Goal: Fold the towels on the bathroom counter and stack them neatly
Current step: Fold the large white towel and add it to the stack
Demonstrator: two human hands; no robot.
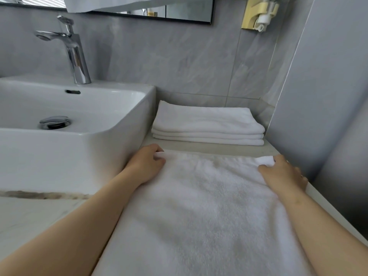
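A white towel (201,206) lies spread flat on the counter, running from the bottom edge of the view to the middle. My left hand (146,164) pinches its far left corner, right beside the sink wall. My right hand (282,173) pinches its far right corner near the counter's right edge. Behind the spread towel, a stack of folded white towels (208,124) rests against the back wall, apart from the spread one.
A white basin sink (79,140) with a chrome faucet (74,54) fills the left side. The pale counter (209,148) shows as a narrow strip between the towels. A grey wall (328,96) closes the right side. A mirror and a wall-mounted dispenser (258,13) hang above.
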